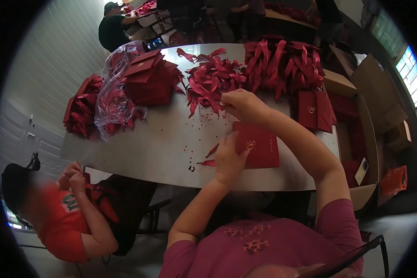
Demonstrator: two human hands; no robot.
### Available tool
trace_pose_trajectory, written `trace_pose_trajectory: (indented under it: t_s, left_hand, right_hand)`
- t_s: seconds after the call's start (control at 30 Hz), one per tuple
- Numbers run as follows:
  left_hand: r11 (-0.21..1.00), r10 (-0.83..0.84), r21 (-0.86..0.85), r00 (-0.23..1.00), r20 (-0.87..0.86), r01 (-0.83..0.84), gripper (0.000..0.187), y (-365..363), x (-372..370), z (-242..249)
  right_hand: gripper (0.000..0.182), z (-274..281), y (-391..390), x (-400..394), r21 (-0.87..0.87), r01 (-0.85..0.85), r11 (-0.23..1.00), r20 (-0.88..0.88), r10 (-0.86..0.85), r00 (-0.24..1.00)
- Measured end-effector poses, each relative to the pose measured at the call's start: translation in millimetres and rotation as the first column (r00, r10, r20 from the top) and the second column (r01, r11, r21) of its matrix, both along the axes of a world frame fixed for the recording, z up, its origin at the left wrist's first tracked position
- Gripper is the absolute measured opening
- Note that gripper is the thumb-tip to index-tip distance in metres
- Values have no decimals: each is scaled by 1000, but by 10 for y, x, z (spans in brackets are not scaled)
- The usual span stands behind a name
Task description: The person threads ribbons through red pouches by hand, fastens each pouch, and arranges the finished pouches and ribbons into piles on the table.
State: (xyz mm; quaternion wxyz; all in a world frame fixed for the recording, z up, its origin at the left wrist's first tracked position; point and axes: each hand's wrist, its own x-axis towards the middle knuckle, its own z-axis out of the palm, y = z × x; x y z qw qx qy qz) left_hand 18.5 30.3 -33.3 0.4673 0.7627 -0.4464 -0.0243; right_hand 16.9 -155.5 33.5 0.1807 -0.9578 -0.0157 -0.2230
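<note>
A flat dark-red paper gift bag (264,147) with a gold logo lies near the front edge of the metal table. My left hand (229,160) grips its left edge, thumb over the front. Beyond the bag, my right hand (245,105) reaches to the near side of a loose heap of red ribbons (208,81). Its fingers are pinched on a ribbon, mostly hidden by the hand. A short red ribbon end (207,162) sticks out to the left of my left hand.
Stacked red bags with ribbons (282,65) stand at the back right. More bags (146,78) sit at left beside clear plastic wrap (107,109). Red scraps dot the table (143,153). An open carton (363,125) stands right. A co-worker (65,217) sits at left, handling ribbon.
</note>
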Motion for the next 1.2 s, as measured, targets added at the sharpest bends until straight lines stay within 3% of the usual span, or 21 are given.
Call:
trace_pose_trajectory:
  t_s: [0.03, 0.1, 0.13, 0.23, 0.3, 0.37, 0.43, 0.47, 0.53, 0.57, 0.63, 0.67, 0.77, 0.83, 0.9, 0.93, 0.97, 1.03, 1.07, 1.13, 1.2]
  left_hand:
    - [1000, -13, -3, 1000, -2, 13, 49, 7, 17, 0]
    - [998, -35, -56, 940, -341, 17, 43, 11, 97, -11]
    - [998, -58, -57, 937, -345, 40, 43, -14, 159, -47]
    - [991, -129, -115, 694, -708, 66, 28, -30, 250, -43]
    - [994, -98, -45, 679, -728, 95, 27, -20, 253, 79]
    - [994, -61, 13, 673, -737, 104, 26, -37, 291, 77]
    - [992, -70, 18, 667, -741, 125, 25, -43, 303, 55]
    - [992, -65, 25, 667, -742, 124, 25, -39, 289, 57]
    - [992, -45, 36, 623, -781, 118, 23, -38, 265, 169]
    - [993, -37, 42, 629, -777, 110, 23, -59, 258, 162]
    - [998, -41, -11, 474, -880, 66, 21, -67, 261, 125]
    - [996, -27, 16, 479, -877, 87, 22, -61, 283, 139]
    - [966, 62, 208, 644, -762, 153, 25, -75, 314, 192]
    - [963, -62, 142, 703, -708, 228, 27, -114, 347, 84]
    - [967, 5, 179, 687, -727, 182, 26, -88, 377, 144]
    - [962, 43, 206, 642, -765, 181, 24, -140, 280, 182]
    - [972, 55, 180, 592, -804, 153, 21, -170, 240, 213]
    - [986, 38, 111, 470, -882, 127, 17, -194, 249, 263]
    - [992, 16, 66, 412, -911, 109, 15, -209, 258, 268]
    - [990, -11, 46, 397, -918, 135, 15, -234, 263, 259]
    - [992, -33, 21, 408, -912, 126, 15, -266, 247, 261]
  right_hand:
    - [16, 69, 7, -192, -3, 13, 1000, -2, -13, 1000]
    - [8, 212, -19, -595, 349, 127, 929, -68, -110, 992]
    - [8, 275, -34, -784, 347, 151, 926, -72, -134, 988]
    - [6, 260, 32, -1374, 520, 373, 768, -267, -268, 926]
    - [10, 223, 45, -1673, 581, 516, 629, -453, -277, 848]
    - [13, -2, -76, -1919, 552, 533, 641, -474, -285, 833]
    - [18, -88, -98, -2005, 332, 486, 809, -339, -378, 861]
    - [18, -136, -111, -2008, 337, 485, 807, -342, -375, 861]
    - [25, -66, -10, -1783, 100, 407, 908, -119, -395, 911]
    - [30, -109, 31, -1651, 154, 335, 929, -104, -322, 941]
    - [30, -245, 130, -1394, 146, 181, 973, -113, -165, 980]
    - [30, -267, 221, -1296, 182, 142, 973, -116, -122, 986]
    - [28, -618, 204, -1110, 169, 107, 980, -80, -95, 992]
    - [25, -656, 220, -1077, 172, 59, 983, 35, -66, 997]
    - [22, -619, 236, -1074, 174, 78, 982, 107, -98, 989]
    - [19, -544, 272, -1113, 600, 109, 793, 5, -140, 990]
    - [15, -468, 288, -1212, 889, 170, 426, -111, -159, 981]
    - [8, -333, 226, -1306, 800, 166, 576, -8, -267, 964]
    - [8, -299, 202, -1353, 803, 213, 557, -39, -308, 950]
    - [8, -253, 144, -1408, 886, 286, 365, -218, -217, 951]
    - [9, -459, 99, -1423, 888, 258, 380, -179, -231, 956]
